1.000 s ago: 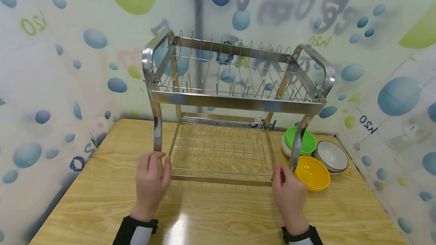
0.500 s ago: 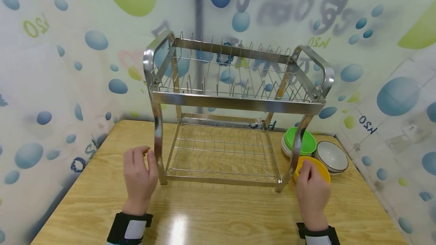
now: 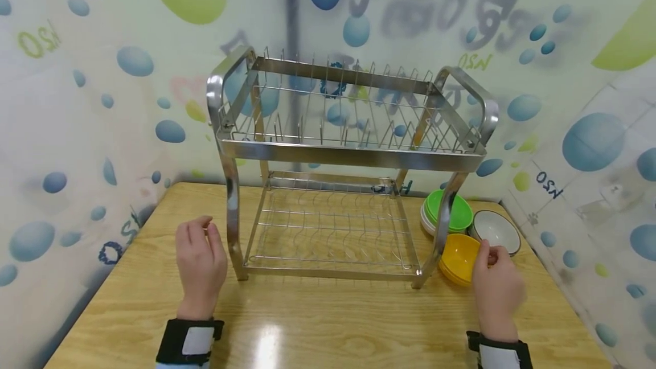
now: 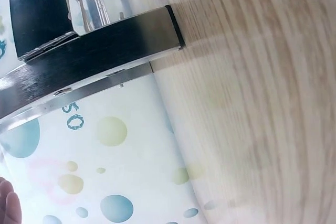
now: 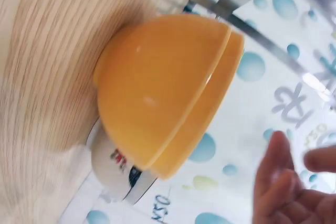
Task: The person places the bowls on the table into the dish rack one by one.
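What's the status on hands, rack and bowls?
Left hand empty, beside the dish rack. Right hand empty, just apart from the yellow bowls. Rack standing on the table. Its right front leg partly blocks the head view of the green bowls.

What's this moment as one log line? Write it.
left hand: empty, left of rack | right hand: empty, near yellow bowls | rack: standing on table | green bowl: behind yellow bowls

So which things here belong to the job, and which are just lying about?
Probably the job:
rack, near the left hand
yellow bowls, near the right hand

Perhaps just lying about:
green bowls, untouched
dark-rimmed bowl, untouched
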`<action>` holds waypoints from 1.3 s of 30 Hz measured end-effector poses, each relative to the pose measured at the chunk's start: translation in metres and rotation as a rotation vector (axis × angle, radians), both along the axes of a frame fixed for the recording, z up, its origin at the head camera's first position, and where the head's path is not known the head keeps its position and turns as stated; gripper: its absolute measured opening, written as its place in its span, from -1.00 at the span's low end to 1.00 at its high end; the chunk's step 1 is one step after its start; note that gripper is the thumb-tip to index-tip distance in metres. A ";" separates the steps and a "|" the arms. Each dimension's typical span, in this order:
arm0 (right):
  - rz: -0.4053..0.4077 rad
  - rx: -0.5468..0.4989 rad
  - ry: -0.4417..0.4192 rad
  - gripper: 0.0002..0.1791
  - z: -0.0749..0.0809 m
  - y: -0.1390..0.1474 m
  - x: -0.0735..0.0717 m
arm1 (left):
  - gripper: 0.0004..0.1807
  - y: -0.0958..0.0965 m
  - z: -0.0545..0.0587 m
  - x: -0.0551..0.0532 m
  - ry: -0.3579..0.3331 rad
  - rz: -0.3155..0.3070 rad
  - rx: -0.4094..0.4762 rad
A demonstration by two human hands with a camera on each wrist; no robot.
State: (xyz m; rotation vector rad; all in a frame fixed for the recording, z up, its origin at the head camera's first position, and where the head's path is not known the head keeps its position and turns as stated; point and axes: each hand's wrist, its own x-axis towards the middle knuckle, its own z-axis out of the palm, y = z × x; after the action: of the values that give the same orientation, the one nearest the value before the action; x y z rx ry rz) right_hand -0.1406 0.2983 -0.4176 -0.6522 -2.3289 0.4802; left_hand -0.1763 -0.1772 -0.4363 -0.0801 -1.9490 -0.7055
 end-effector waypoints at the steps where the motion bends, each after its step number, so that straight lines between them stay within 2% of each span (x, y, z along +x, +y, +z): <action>1: -0.020 -0.026 -0.050 -0.49 0.000 0.004 0.000 | -0.79 0.000 -0.001 0.000 -0.006 0.001 0.003; 5: -0.095 -0.130 -0.247 -0.51 0.000 0.023 0.001 | -0.78 -0.002 -0.002 -0.001 -0.021 0.007 0.017; 8: -0.114 -0.188 -0.371 -0.50 -0.002 0.034 0.000 | -0.78 -0.003 -0.003 -0.003 -0.026 0.009 0.029; 12: -0.089 -0.231 -0.521 -0.44 -0.006 0.042 -0.004 | -0.76 -0.005 -0.002 -0.005 -0.046 0.018 0.030; 15: -0.055 -0.247 -0.585 -0.45 -0.011 0.047 -0.008 | -0.76 -0.005 -0.004 -0.005 -0.076 0.020 0.027; 21: 0.009 -0.232 -0.556 -0.54 -0.024 0.049 -0.014 | -0.79 -0.002 -0.010 -0.006 -0.077 0.004 0.029; 27: 0.056 -0.177 -0.506 -0.61 -0.025 0.047 -0.016 | -0.78 -0.001 -0.010 -0.005 -0.089 -0.007 0.022; 30: 0.071 -0.199 -0.490 -0.65 -0.025 0.047 -0.016 | -0.76 -0.003 -0.011 -0.005 -0.098 -0.004 0.015; 39: 0.060 -0.234 -0.485 -0.67 -0.024 0.047 -0.015 | -0.74 -0.005 -0.008 -0.004 -0.107 0.006 -0.002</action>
State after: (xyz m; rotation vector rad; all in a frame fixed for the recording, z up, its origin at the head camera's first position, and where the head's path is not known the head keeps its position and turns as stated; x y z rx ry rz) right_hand -0.1558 0.3449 -0.4411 -0.8911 -2.7774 0.6913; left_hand -0.1805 -0.1818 -0.4447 -0.0386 -2.0514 -0.7170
